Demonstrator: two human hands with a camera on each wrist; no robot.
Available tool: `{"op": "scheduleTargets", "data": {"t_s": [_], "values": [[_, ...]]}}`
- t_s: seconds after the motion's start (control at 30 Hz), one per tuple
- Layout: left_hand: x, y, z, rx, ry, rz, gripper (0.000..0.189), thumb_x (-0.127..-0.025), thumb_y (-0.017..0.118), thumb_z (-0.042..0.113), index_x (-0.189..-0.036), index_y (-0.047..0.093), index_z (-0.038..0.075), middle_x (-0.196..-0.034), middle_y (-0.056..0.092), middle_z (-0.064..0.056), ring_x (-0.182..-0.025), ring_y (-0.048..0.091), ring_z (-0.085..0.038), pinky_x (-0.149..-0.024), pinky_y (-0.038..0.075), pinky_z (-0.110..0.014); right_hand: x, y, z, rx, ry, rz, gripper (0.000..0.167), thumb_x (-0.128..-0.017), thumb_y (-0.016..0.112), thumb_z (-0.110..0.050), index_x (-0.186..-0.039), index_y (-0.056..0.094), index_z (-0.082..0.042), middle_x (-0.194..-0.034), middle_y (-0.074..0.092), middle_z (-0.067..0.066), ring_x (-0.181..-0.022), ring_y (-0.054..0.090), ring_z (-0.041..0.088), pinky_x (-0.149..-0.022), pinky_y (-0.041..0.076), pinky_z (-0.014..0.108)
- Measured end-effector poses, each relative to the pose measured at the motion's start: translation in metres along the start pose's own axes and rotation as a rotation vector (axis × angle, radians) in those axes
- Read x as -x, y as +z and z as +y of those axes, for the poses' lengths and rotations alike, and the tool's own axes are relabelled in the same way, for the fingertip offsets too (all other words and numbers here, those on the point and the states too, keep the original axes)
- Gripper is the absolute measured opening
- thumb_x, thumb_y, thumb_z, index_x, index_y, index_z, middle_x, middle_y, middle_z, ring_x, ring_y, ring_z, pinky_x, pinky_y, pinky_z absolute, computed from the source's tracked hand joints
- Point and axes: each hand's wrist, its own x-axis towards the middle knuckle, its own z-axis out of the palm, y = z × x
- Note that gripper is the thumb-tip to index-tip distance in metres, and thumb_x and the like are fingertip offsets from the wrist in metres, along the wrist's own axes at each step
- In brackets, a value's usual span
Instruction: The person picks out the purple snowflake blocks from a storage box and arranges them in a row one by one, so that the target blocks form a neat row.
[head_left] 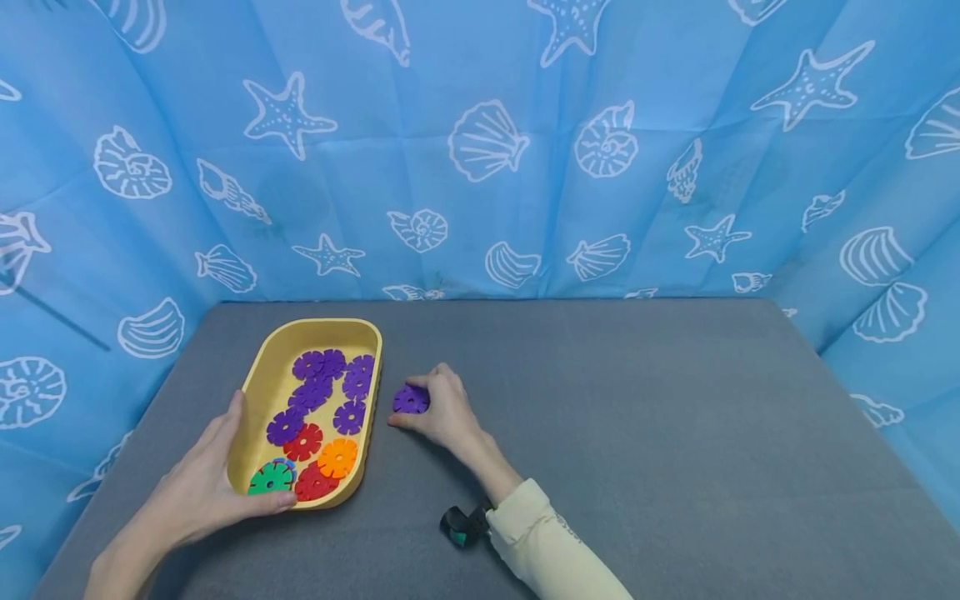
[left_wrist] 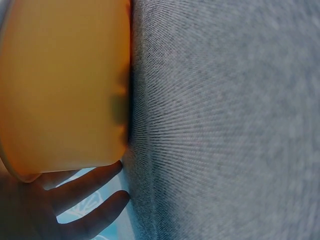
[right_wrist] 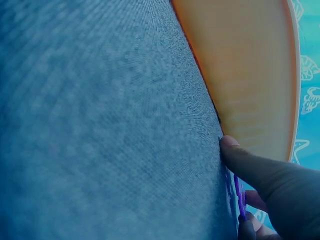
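A yellow plastic tray (head_left: pixel 281 354) sits on the left of the table and holds several notched, flower-shaped plastic discs. Purple discs (head_left: pixel 311 392) fill its far and middle parts. Red discs (head_left: pixel 303 442), an orange disc (head_left: pixel 338 457) and a green disc (head_left: pixel 266 479) partly over a blue one lie at the near end. My left hand (head_left: pixel 197 482) holds the tray's near left corner, thumb along the near rim and fingers along the left side. Just right of the tray, my right hand (head_left: pixel 450 414) pinches a purple disc (head_left: pixel 410 400) between thumb and fingers, close to the tabletop.
The grey cloth-covered table (head_left: pixel 637 433) extends to the right. A blue curtain (head_left: pixel 480 208) with white shells and starfish hangs behind it and at both sides. A small black device (head_left: pixel 461 527) is at the right wrist, beside the cream sleeve (head_left: pixel 551 546).
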Motion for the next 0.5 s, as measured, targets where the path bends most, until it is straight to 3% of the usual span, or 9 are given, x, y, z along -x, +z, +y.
{"op": "scheduleTargets", "data": {"t_s": [0.23, 0.5], "values": [[-0.0002, -0.0007, 0.0003, 0.001, -0.002, -0.003, 0.148, -0.072, 0.079, 0.071, -0.16, -0.019, 0.003, -0.153, 0.024, -0.038, -0.115, 0.048, -0.047, -0.086, 0.054, -0.066, -0.0005, -0.0071, 0.0034, -0.021, -0.029, -0.044, 0.064, -0.079, 0.09, -0.031, -0.133, 0.068, -0.005, -0.108, 0.061, 0.01, -0.095, 0.052, 0.017, -0.083, 0.05, 0.029], [0.001, -0.0005, -0.0003, 0.001, 0.009, 0.003, 0.148, -0.071, 0.08, 0.07, -0.16, -0.018, 0.004, -0.154, 0.024, -0.038, -0.115, 0.049, -0.047, -0.086, 0.054, -0.067, -0.0034, -0.0091, -0.0005, 0.035, -0.032, -0.089, 0.056, -0.083, 0.086, -0.028, -0.131, 0.069, -0.006, -0.113, 0.063, 0.011, -0.098, 0.055, 0.019, -0.086, 0.051, 0.031]]}}
